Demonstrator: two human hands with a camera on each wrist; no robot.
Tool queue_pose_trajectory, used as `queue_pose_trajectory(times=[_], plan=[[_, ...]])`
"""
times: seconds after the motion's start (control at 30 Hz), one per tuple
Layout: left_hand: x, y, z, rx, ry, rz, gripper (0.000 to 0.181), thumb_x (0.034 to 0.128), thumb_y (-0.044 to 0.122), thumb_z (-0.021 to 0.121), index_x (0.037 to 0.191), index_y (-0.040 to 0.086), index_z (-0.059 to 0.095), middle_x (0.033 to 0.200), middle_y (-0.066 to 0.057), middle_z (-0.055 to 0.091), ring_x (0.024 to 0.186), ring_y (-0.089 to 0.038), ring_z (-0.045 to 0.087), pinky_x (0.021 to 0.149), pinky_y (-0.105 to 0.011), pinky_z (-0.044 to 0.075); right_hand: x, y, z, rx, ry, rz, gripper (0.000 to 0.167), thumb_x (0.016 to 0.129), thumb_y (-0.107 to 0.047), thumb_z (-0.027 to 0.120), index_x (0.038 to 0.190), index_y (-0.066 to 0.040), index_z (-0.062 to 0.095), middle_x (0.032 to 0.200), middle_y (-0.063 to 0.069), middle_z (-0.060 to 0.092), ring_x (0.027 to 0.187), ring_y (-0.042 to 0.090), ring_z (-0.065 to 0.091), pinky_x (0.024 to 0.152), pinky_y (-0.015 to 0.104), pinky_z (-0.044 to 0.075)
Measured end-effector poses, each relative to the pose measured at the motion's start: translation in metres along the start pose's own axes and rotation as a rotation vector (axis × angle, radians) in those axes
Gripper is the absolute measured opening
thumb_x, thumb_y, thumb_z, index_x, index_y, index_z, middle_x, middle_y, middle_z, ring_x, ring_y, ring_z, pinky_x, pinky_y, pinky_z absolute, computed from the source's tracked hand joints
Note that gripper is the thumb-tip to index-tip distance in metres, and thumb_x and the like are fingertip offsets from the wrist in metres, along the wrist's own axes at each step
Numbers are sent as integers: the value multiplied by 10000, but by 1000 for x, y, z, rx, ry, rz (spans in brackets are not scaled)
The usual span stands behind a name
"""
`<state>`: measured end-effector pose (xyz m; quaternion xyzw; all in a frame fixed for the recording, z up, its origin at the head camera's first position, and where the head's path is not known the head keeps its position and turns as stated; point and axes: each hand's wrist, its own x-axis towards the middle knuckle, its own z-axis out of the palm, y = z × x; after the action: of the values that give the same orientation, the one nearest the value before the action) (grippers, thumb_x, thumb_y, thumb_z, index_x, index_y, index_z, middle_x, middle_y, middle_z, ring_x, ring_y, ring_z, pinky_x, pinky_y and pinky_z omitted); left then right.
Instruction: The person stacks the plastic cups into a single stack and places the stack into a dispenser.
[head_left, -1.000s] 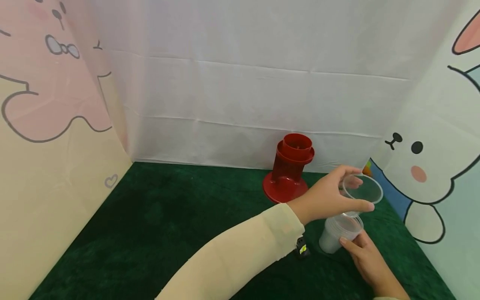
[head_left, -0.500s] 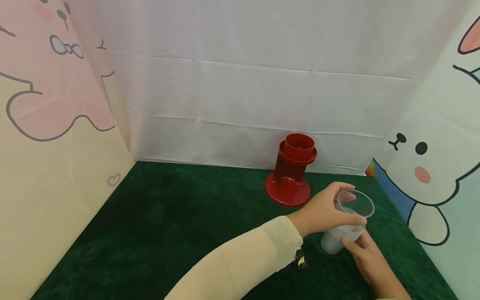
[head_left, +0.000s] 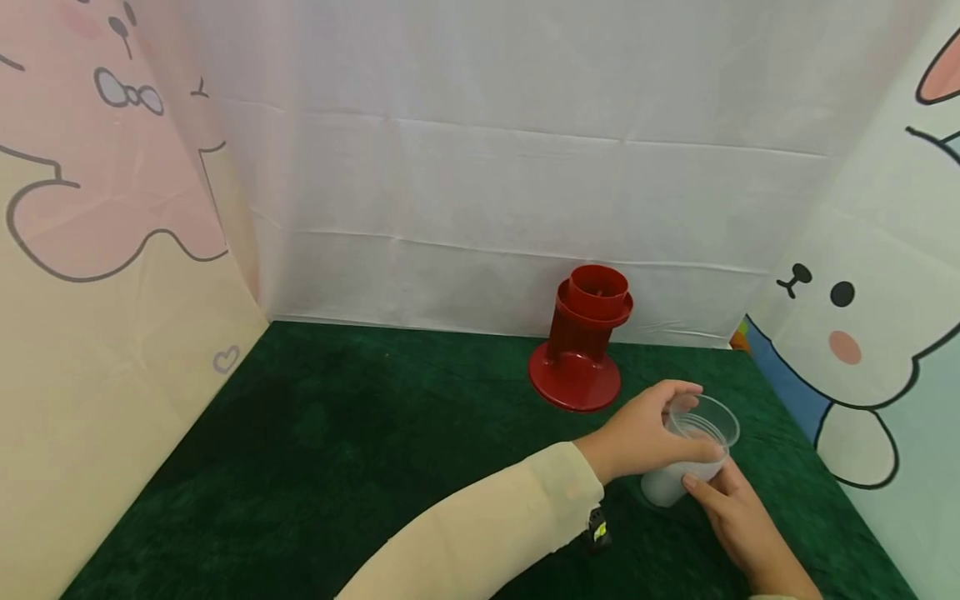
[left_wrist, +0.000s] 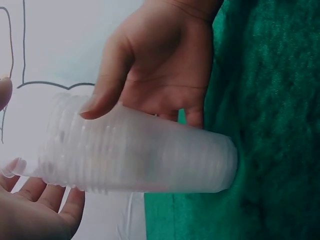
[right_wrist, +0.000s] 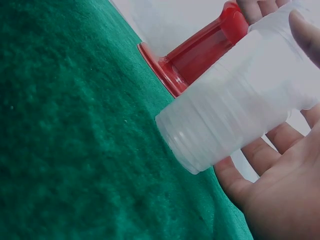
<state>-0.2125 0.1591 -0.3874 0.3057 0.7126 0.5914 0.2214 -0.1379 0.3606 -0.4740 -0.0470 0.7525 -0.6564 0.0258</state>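
A stack of clear plastic cups [head_left: 663, 485] stands on the green cloth at the right in the head view. My left hand [head_left: 647, 435] holds one clear plastic cup [head_left: 711, 417] by its rim, its lower part inside the stack's top. My right hand [head_left: 742, 527] grips the stack's side, thumb in front, fingers partly hidden behind. In the left wrist view the stack [left_wrist: 165, 155] lies between both hands, its base touching the cloth. From the right wrist, the stack [right_wrist: 215, 110] shows between my right thumb and fingers.
Behind the hands, near the white back curtain [head_left: 450, 208], stands a red cylindrical holder [head_left: 581, 350] with a round, wide base. Green cloth [head_left: 337, 450] covers the table. Printed cartoon curtains rise at the left [head_left: 112, 358] and right [head_left: 870, 400].
My left hand has lowered its cup from above the stack down into the stack's top. My right hand has stayed on the stack.
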Motion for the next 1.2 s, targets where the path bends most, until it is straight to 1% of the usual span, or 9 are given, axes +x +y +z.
queue_pose_trajectory(times=[0.03,0.1,0.23,0.3,0.4,0.63,0.9,1.0,1.2], plan=[[0,-1,1,9,1,-5,618,931,306,788,1470,346,489,1462,192,520,1323,-9,472,1041,-272,455,0,0,0,-1,3,7,624,1103,-108,462,1598,-33,88,1435,-153,397,1209,-108,492,914,110,447],[0,-3,2,29,6,-15,627,928,313,789,1478,343,489,1465,192,517,1328,-11,468,1040,-280,458,1,0,0,-3,5,27,650,1103,-120,469,1602,-20,65,1506,-43,350,1204,-129,477,913,104,440],[-1,-9,3,51,12,-35,640,920,313,795,1485,336,494,1454,188,525,1306,-7,480,1025,-283,473,3,-2,1,-6,4,67,683,1106,-154,474,1608,-15,33,1611,205,175,1184,-167,447,906,93,430],[-1,-12,4,54,14,-43,641,917,313,796,1484,338,498,1442,193,527,1287,-6,488,1013,-286,484,3,-2,1,-11,-3,70,696,1108,-159,471,1611,-9,14,1622,265,111,1180,-183,427,905,87,420],[0,-16,5,63,17,-55,642,913,330,794,1484,347,501,1433,199,521,1259,-2,495,993,-292,499,4,-3,1,-13,-7,66,693,1107,-149,469,1613,-8,16,1623,265,105,1185,-183,417,908,89,418],[2,-24,9,66,18,-77,651,911,342,793,1493,342,500,1397,187,535,1157,4,526,948,-302,521,3,-3,0,-30,-6,80,695,1107,-167,479,1629,-53,36,1618,184,152,1203,-162,401,910,87,410],[2,-26,9,53,8,-88,662,911,330,797,1497,362,492,1375,193,543,1142,9,526,935,-297,521,2,-3,0,-43,-5,47,646,1106,-140,470,1608,-42,75,1535,30,275,1225,-118,436,908,95,417],[2,-27,9,53,5,-96,667,910,333,799,1499,369,488,1371,194,543,1141,7,529,936,-304,523,2,-3,0,-50,-3,53,659,1106,-145,472,1609,-31,61,1536,43,274,1219,-120,443,905,94,420],[0,-26,11,33,3,-110,693,908,329,800,1512,361,463,1370,186,542,1127,1,534,939,-309,523,2,-5,-2,-78,2,116,678,1112,-195,472,1619,-53,46,1579,127,217,1211,-104,423,886,94,416]])
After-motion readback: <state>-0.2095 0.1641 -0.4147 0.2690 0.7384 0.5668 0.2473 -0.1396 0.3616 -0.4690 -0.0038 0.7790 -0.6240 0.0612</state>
